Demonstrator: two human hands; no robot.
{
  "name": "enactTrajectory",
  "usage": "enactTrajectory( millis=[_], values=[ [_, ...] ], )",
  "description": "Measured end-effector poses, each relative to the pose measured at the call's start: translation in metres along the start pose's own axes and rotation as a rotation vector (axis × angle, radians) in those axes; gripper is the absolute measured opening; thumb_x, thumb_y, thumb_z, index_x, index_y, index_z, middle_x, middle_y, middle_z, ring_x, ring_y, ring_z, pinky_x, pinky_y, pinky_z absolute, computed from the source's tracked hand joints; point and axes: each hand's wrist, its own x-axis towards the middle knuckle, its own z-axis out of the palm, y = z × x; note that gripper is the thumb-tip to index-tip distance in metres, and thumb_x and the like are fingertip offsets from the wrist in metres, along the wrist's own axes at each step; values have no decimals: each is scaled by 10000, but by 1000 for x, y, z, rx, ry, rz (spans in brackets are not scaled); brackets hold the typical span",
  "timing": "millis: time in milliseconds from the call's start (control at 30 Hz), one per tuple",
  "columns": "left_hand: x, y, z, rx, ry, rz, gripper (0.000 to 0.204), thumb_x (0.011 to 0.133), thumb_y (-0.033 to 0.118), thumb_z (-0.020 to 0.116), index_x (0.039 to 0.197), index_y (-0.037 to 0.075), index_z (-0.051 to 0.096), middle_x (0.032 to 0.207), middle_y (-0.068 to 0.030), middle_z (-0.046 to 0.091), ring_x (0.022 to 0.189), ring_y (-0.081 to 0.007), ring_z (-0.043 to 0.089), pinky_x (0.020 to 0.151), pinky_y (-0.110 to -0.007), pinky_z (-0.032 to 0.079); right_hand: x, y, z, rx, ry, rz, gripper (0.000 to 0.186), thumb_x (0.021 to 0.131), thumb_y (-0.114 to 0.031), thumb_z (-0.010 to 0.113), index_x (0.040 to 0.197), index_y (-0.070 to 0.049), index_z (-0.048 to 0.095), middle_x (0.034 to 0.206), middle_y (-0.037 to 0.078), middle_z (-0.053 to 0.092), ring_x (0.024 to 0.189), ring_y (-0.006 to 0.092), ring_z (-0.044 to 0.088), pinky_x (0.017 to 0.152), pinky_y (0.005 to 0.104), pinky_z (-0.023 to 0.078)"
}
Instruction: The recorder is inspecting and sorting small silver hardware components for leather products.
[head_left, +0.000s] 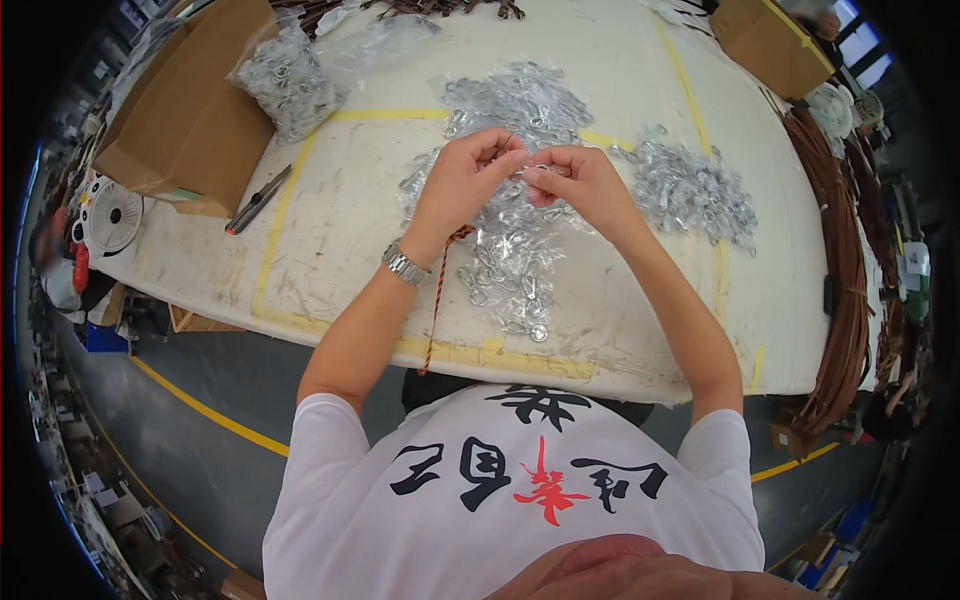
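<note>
My left hand (470,178) and my right hand (580,188) meet over the middle of the table, fingertips pinched close together. Whatever small thing is between them is too hidden to name. Beneath and around them spreads a pile of metal hooks in small clear bags (518,100), reaching toward the near edge. A second heap of bagged metal pieces (692,188) lies to the right of my right hand. Near my left wrist, which wears a metal watch (405,264), a braided orange-brown cord (438,295) runs down toward the table's front edge.
The pale table (350,220) carries yellow tape lines. At left stand a cardboard box (190,110) and a full clear bag of metal parts (290,80); a utility knife (258,202) lies nearby. Brown strips (840,250) bundle along the right edge. Another box (770,45) sits far right.
</note>
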Motion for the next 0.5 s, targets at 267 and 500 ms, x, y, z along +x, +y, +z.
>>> enactTrajectory(
  millis=[267,500],
  values=[
    [-4,0,9,-239,1,-124,148,991,167,737,1039,27,729,775,76,585,553,8,372,481,-208,264,-37,12,-3,285,94,61,241,1033,-167,687,1187,18,682,920,47,735,804,119,695,772,276,579],
    [-10,9,21,-339,82,-189,206,1009,211,722,1073,16,745,821,47,682,622,9,440,538,-193,343,-55,20,0,294,275,26,204,1011,-132,711,1142,23,681,877,48,732,779,118,681,767,277,569]
  ],
)
